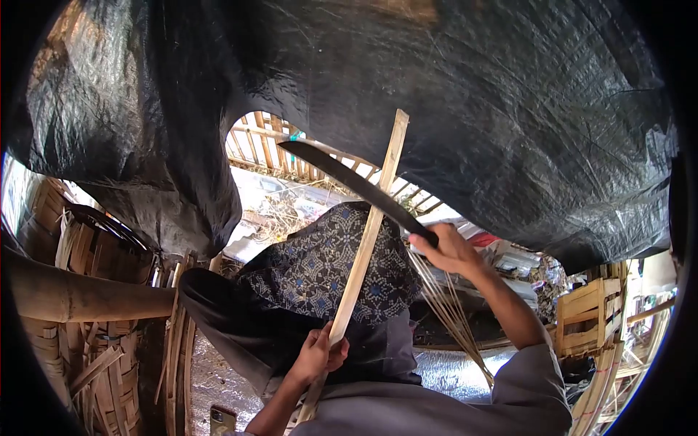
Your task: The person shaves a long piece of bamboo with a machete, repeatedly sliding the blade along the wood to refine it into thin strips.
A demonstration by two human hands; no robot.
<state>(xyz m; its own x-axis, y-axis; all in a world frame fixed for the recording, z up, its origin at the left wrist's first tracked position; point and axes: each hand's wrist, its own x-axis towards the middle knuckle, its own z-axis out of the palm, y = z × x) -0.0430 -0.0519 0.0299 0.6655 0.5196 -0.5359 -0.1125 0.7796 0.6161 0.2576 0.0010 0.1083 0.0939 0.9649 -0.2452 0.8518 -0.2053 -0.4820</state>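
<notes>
My left hand [317, 354] is wrapped round the lower part of a long, pale bamboo strip [365, 251], which slants up and away from my lap. In my right hand [448, 249] is the handle of a machete [356, 184]. Its long dark blade points to the upper left and crosses over the strip's upper half. Beneath both lies a dark patterned cloth [334, 265] with blue dots, spread over my legs. A bundle of thin bamboo slivers [451, 312] rests to the right, below my right forearm.
A black plastic sheet [465, 87] hangs low ahead and overhead. At left, a thick bamboo pole [102, 294] runs beside woven baskets [109, 378]. A wooden crate [590, 314] stands at right, and a phone [222, 419] lies at the bottom. Bamboo slats [254, 142] show beyond the sheet.
</notes>
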